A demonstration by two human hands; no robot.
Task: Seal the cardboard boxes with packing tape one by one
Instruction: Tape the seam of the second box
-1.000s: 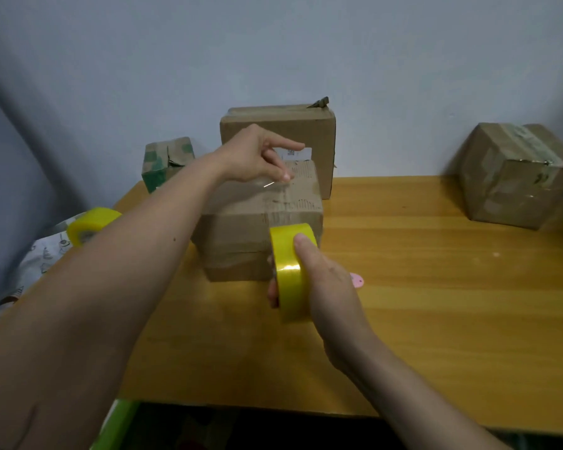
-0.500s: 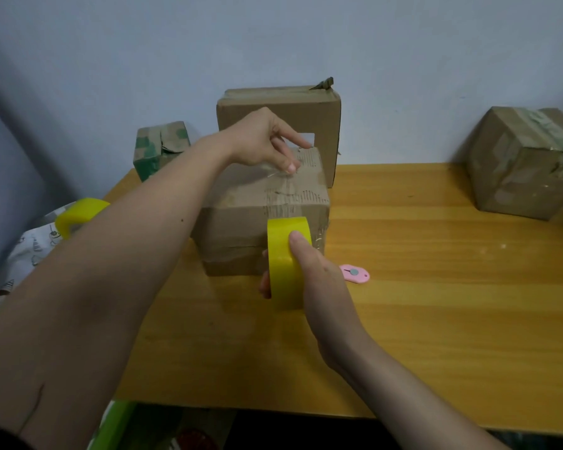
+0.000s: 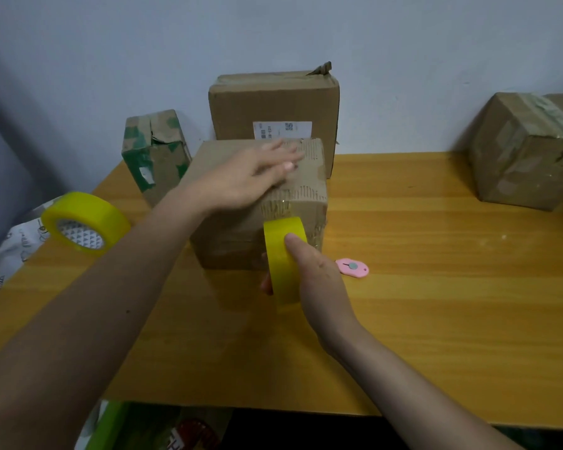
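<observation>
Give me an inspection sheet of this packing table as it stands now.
Surface: wooden table, bare at the right front.
Job's things: centre box with clear tape running over its top and front; tape roll against its front face; three more boxes behind: green-printed box, labelled box, taped box.
Clutter: spare tape roll at the left edge; pink cutter beside the centre box.
Hands: left hand lies flat on the box top; right hand grips the tape roll.
Cables: nothing seen.
Surroundings: plain wall behind; printed bag at the left.
</observation>
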